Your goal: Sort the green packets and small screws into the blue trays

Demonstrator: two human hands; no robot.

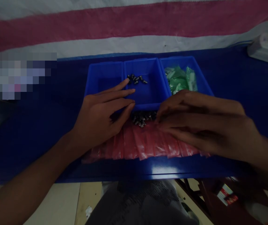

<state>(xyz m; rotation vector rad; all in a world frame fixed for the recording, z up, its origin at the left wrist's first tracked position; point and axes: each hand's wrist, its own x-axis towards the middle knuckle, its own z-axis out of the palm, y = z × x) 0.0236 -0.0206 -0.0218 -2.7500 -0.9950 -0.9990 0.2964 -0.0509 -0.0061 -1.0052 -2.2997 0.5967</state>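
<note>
My left hand [102, 114] reaches over the front of the left and middle blue bins with its fingers stretched out, holding nothing. Its fingertips hover by the small dark screws [136, 78] in the middle bin [151, 89]. A second cluster of screws [141, 118] lies in front of that bin, on the upper edge of a row of pink plastic bags [139, 140]. My right hand [208, 128] is pinched at the right side of this cluster, over the bags. Whatever its fingertips hold is hidden.
The left blue bin [107, 75] stands beside the middle one. Green and clear packets [179, 81] fill part of the right bin [200, 75]. A pale box-shaped device [266, 48] sits at the back right of the blue table [232, 75]. A striped sheet [124, 25] hangs behind.
</note>
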